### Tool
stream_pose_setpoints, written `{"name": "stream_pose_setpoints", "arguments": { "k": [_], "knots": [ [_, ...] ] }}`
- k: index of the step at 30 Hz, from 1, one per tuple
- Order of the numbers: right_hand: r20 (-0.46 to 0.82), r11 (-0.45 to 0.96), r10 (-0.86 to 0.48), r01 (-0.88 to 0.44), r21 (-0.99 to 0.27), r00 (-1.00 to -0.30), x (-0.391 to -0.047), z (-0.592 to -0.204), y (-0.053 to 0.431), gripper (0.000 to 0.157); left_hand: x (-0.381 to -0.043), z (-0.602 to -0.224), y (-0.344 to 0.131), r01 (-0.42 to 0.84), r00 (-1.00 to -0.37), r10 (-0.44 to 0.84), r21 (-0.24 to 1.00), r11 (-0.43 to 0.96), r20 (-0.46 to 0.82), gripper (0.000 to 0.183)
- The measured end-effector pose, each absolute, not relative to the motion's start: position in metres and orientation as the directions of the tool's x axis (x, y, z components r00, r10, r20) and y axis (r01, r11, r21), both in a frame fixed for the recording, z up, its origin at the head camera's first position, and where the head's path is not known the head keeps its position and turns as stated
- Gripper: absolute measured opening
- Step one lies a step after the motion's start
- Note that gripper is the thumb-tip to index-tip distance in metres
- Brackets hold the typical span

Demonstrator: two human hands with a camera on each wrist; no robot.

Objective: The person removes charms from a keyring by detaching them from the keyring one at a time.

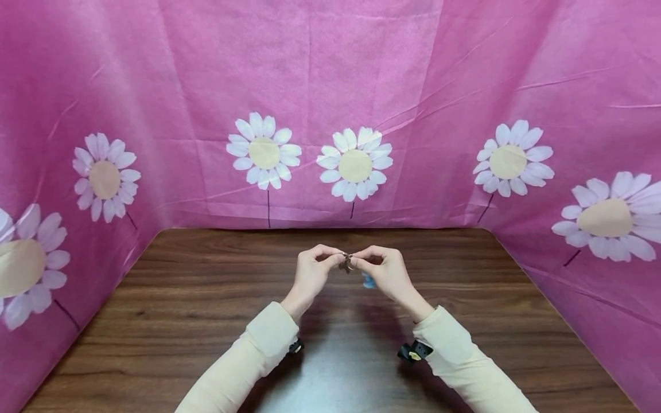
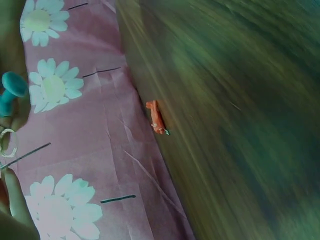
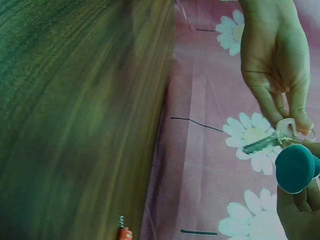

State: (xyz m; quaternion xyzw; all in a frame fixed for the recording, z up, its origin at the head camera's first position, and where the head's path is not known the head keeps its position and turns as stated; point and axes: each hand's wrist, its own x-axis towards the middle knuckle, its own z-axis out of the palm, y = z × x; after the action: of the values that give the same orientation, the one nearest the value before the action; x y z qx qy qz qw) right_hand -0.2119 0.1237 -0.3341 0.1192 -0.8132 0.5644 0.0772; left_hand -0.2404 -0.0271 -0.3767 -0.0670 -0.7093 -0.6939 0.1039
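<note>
In the head view both hands meet above the far middle of the table. My left hand (image 1: 311, 274) and my right hand (image 1: 391, 274) pinch a small metal key ring (image 1: 351, 264) with fingertips and thumbs. A key (image 3: 262, 144) hangs from it in the right wrist view, where the left hand (image 3: 275, 60) comes from above and the right hand (image 3: 297, 212) from below. A blue-teal charm with rounded ends (image 1: 369, 281) hangs by the right fingers. The left wrist view shows the ring (image 2: 8, 142) at its left edge; which part each fingertip grips is partly hidden.
A small orange charm (image 2: 156, 117) with a short metal chain lies on the wooden table (image 1: 206, 298) near its far edge. Pink cloth (image 1: 310, 69) with white daisies surrounds the back and sides. Black straps (image 1: 415, 351) sit at both wrists.
</note>
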Motion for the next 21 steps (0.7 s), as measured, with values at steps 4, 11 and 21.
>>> {"name": "stream_pose_setpoints", "arguments": {
  "k": [4,11,21],
  "knots": [
    [0.222,0.284,-0.102,-0.242,-0.928,-0.970,-0.223,-0.349,0.128,0.016,-0.239,-0.375,-0.025,0.188,-0.980,-0.069,0.981,-0.047,0.184,0.016],
    [0.192,0.242,-0.087,-0.208,-0.948,-0.978,-0.234,-0.364,0.130,0.018,-0.236,-0.373,-0.022,0.110,-0.993,-0.064,0.981,-0.162,0.101,0.021],
    [0.183,0.240,-0.075,-0.196,-0.951,-0.980,-0.234,-0.363,0.134,0.019,-0.236,-0.376,-0.023,0.137,-0.990,0.011,0.968,-0.210,0.142,0.024]
  ]
}}
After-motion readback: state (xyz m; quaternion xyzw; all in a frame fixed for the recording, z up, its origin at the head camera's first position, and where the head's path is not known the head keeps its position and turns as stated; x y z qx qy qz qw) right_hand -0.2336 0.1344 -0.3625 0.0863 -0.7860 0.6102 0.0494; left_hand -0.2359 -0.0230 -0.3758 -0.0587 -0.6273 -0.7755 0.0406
